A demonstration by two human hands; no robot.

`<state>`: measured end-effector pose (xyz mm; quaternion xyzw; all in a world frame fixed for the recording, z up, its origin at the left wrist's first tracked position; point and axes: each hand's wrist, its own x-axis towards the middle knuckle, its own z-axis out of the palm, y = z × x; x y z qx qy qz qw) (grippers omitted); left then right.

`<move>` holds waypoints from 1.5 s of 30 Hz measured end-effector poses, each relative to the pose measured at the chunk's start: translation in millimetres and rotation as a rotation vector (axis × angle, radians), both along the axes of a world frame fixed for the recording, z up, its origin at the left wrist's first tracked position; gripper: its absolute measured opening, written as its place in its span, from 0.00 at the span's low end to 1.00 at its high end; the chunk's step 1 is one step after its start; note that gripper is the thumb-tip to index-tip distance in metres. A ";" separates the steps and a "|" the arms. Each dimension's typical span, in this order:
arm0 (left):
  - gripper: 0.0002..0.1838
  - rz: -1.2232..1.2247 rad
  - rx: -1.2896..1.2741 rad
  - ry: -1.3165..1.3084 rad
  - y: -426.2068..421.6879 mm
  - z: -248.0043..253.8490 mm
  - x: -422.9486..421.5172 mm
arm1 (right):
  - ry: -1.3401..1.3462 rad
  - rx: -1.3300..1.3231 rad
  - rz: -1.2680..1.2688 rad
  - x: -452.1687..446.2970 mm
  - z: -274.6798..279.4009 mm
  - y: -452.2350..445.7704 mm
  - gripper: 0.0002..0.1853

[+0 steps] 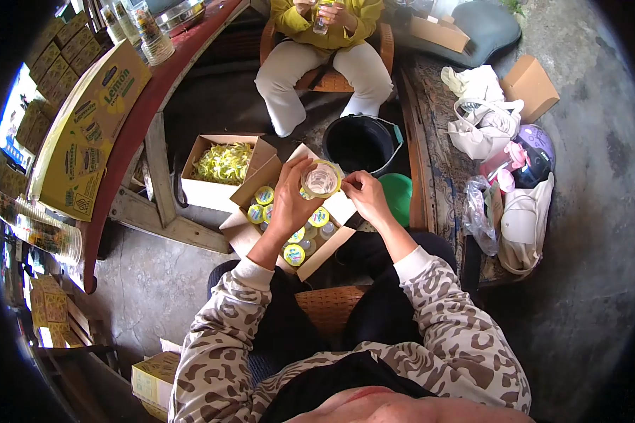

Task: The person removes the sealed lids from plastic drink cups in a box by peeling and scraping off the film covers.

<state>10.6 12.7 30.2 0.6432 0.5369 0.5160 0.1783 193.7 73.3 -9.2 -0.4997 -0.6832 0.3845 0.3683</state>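
Observation:
My left hand [294, 194] is wrapped round a clear plastic cup [322, 179] with a yellowish rim, its round end facing me. Close to the right side of the cup, my right hand [365, 196] has its thumb and fingers pinched together; whatever they hold is too small to make out. Below both hands, an open cardboard box [326, 255] holds several small containers with yellow-and-green round lids [294, 254]. Left of it, another open box [194, 189] contains a heap of yellow strips [224, 163].
A co-worker [324, 42] in yellow sits opposite, holding a small container. Beyond my hands are a black bucket [360, 144] and a green basin [396, 199]. A red-edged table [135, 123] curves along the left. Bags and a helmet [537, 144] lie right.

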 end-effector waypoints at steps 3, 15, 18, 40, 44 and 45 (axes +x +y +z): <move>0.35 0.000 0.018 0.068 -3.2 8.4 -1.0 | -0.002 0.009 0.001 -0.6 -0.6 0.2 0.11; 0.40 -0.102 -0.088 -0.196 1.7 -5.4 -4.2 | -0.060 -0.007 0.057 -1.6 2.8 -4.5 0.10; 0.41 -0.102 -0.095 -0.240 2.8 -8.8 -3.8 | -0.003 -0.056 0.051 -1.1 3.1 -4.3 0.09; 0.39 -0.057 -0.079 -0.205 3.2 -9.9 -3.1 | -0.006 -0.044 0.041 1.3 0.0 -0.6 0.13; 0.41 -0.085 -0.133 -0.211 0.4 0.8 1.1 | 0.010 0.006 0.017 1.5 -2.2 0.2 0.12; 0.41 -0.092 -0.127 -0.247 -0.4 4.0 3.5 | 0.004 0.005 0.013 1.4 -1.2 -0.4 0.11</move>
